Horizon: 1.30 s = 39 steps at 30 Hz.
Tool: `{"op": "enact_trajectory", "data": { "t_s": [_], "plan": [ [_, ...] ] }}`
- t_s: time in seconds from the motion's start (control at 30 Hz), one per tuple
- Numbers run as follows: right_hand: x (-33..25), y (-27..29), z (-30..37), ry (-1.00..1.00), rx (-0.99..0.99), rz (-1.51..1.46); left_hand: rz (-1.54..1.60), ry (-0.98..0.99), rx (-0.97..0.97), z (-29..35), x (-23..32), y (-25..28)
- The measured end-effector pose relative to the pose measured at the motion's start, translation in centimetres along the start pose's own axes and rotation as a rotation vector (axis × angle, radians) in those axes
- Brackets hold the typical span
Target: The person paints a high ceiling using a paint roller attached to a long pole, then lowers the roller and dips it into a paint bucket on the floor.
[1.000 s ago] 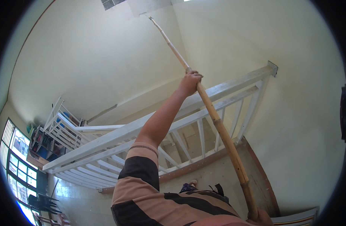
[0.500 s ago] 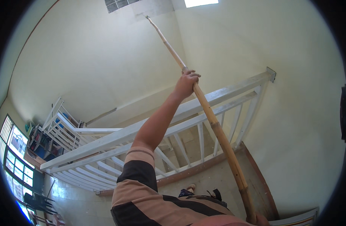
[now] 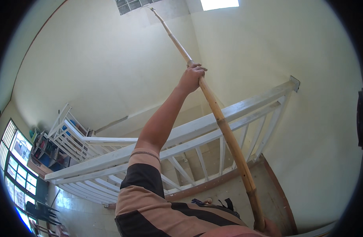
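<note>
Head: L hand wrapped round bamboo pole, slanting up over railing; R hand closed on butt, nr side. Tip's beyond railing, nr glass-block window & grey wall patch. Prob. mid-job; amt done/left unclear.

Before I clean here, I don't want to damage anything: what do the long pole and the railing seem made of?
The long pole looks like bamboo, tan and fairly smooth, with ringed joints along its length. The railing looks painted, white with a faint sheen; whether wood or metal lies underneath, I can't tell.
</note>
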State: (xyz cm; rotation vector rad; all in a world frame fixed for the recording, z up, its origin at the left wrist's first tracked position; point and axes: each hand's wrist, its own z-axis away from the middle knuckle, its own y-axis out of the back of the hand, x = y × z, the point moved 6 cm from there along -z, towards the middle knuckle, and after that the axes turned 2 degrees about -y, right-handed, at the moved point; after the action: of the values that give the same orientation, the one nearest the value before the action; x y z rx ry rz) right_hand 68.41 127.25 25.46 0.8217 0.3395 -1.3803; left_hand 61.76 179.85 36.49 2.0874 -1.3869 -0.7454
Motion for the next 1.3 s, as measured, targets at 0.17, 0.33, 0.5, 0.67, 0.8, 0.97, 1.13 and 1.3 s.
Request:
{"op": "enact_trajectory", "data": {
  "t_s": [0.17, 0.33, 0.5, 0.67, 0.8, 0.97, 1.13, 1.3],
  "plan": [
    [-1.7, -0.8, -0.1, -0.036, 0.025, 0.033, -0.003, -0.011, 0.006, 0.3, -1.6, 0.0],
    [-2.6, -1.5, -0.5, -0.076, 0.017, -0.019, 0.0, -0.014, -0.015, 1.0, -2.7, -0.2],
    [-1.0, -2.4, -1.7, -0.064, -0.064, -0.037, -0.013, -0.008, -0.029, 2.1, -2.8, -0.6],
    [1.9, -3.0, -2.1, -0.045, -0.135, -0.141, -0.009, 0.002, -0.082, 4.1, -1.5, -1.7],
    [4.3, -2.7, -1.6, -0.072, -0.173, -0.092, 0.009, 0.019, -0.094, 5.2, 0.3, -3.1],
    [6.0, -2.4, -0.1, -0.088, -0.19, -0.103, 0.011, 0.023, -0.142, 6.3, 2.4, -3.8],
    [6.1, -1.9, 2.2, -0.132, -0.185, -0.034, 0.036, 0.042, -0.152, 7.4, 4.2, -3.8],
    [7.2, -2.2, 3.0, -0.158, -0.175, -0.033, 0.04, 0.051, -0.183, 8.2, 5.3, -3.9]
  ]
}}
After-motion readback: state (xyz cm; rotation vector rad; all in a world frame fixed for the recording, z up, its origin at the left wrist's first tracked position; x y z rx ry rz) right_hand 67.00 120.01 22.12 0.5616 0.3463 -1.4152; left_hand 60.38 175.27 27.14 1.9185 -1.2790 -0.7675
